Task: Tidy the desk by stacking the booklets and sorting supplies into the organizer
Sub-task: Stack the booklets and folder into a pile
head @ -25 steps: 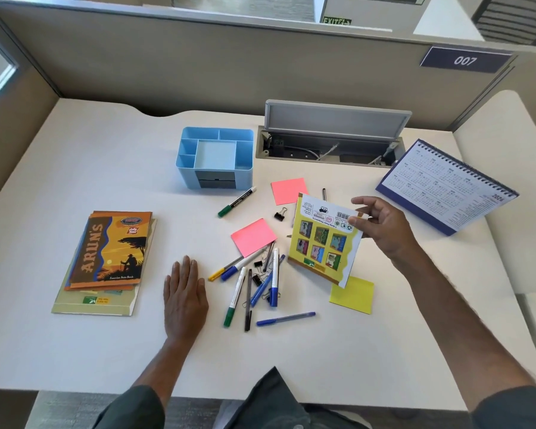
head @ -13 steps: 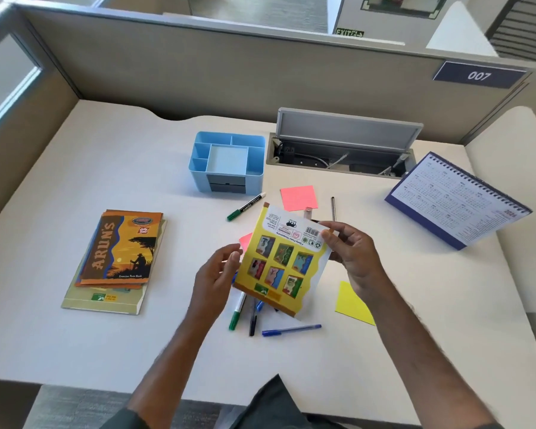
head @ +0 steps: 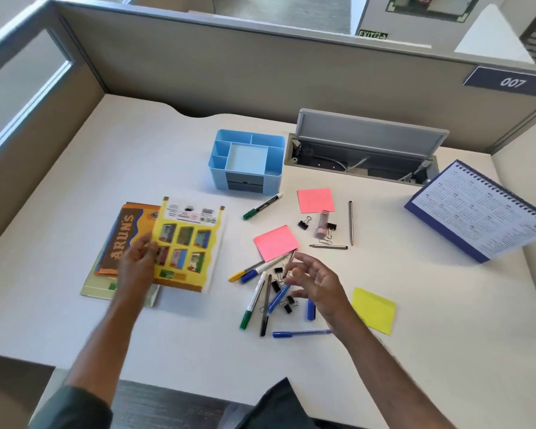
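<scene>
My left hand (head: pixel 138 261) grips the left edge of the yellow booklet (head: pixel 186 246), thumb on its cover, and the booklet lies partly over the orange booklet (head: pixel 127 236) on the stack at the desk's left. My right hand (head: pixel 317 281) hovers over the pile of pens (head: pixel 262 300) and binder clips (head: pixel 287 305), fingers spread and loosely bent, holding nothing; I cannot tell whether a fingertip touches a pen. Two pink sticky pads (head: pixel 276 243) lie beyond the pile, and a yellow sticky pad (head: pixel 375 309) sits just right of my wrist. A green marker (head: pixel 262 206) rests near the blue organizer (head: pixel 246 159), which stands toward the back of the pale desk (head: pixel 136 156). Right of it an open cable hatch (head: pixel 365 150), then a desk calendar (head: pixel 483 209). Grey cubicle partitions (head: pixel 229 66) enclose the desk.
</scene>
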